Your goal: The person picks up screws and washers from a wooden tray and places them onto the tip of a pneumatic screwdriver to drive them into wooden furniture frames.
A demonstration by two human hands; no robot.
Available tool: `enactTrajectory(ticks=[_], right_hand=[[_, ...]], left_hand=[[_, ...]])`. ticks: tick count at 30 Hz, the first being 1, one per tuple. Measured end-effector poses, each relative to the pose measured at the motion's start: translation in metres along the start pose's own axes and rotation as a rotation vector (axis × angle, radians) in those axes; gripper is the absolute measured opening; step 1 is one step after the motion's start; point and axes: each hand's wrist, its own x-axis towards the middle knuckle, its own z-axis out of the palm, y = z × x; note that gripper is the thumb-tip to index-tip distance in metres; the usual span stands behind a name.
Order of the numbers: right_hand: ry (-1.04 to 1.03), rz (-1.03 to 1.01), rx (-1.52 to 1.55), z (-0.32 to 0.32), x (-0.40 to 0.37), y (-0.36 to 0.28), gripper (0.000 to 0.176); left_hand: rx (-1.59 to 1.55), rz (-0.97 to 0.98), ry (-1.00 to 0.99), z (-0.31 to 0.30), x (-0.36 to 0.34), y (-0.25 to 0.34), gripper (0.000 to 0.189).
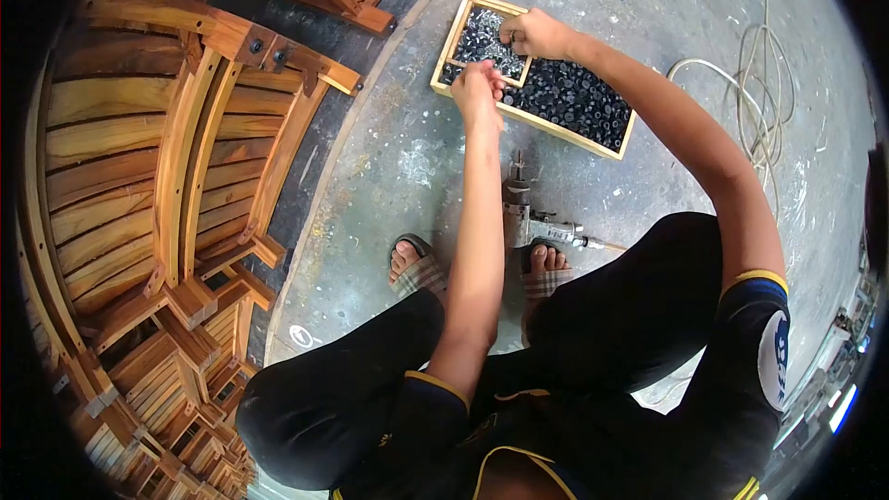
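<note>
A wooden box (564, 132) with dividers sits on the floor in front of me. Small silvery screws (485, 26) mixed with dark pieces fill its far-left compartment, and many black plastic caps (579, 104) fill the larger one. My right hand (540, 35) reaches into the screw compartment with its fingers bent together; its fingertips are partly hidden among the pieces. Above the near-left edge of the box hovers my left hand (478, 91), fingers curled closed. What either hand holds, if anything, is too small to make out.
A metal air drill (517, 199) lies between my feet, with a bit or hose end pointing right. Slatted wooden furniture (185, 148) stands along the left on a dark strip. On the right, a pale cable (761, 125) lies loosely coiled on the concrete floor (370, 185).
</note>
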Motion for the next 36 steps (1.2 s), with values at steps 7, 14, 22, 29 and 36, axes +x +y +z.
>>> enactTrajectory(ticks=[7, 14, 22, 29, 36], right_hand=[[-0.085, 0.201, 0.267, -0.024, 0.000, -0.027, 0.021], [-0.140, 0.267, 0.364, -0.036, 0.010, -0.016, 0.018], [-0.187, -0.013, -0.033, -0.007, -0.002, 0.020, 0.021], [-0.209, 0.138, 0.405, -0.029, 0.008, -0.019, 0.015], [-0.028, -0.003, -0.013, -0.006, 0.017, 0.007, 0.026]], left_hand=[[0.207, -0.011, 0.010, 0.031, 0.037, 0.015, 0.027], [-0.116, -0.160, -0.151, 0.013, 0.048, 0.014, 0.027], [-0.094, -0.150, -0.220, -0.006, 0.037, -0.004, 0.022], [-0.304, -0.184, -0.159, 0.011, 0.029, -0.008, 0.026], [-0.214, -0.234, -0.186, 0.002, 0.030, -0.005, 0.025]])
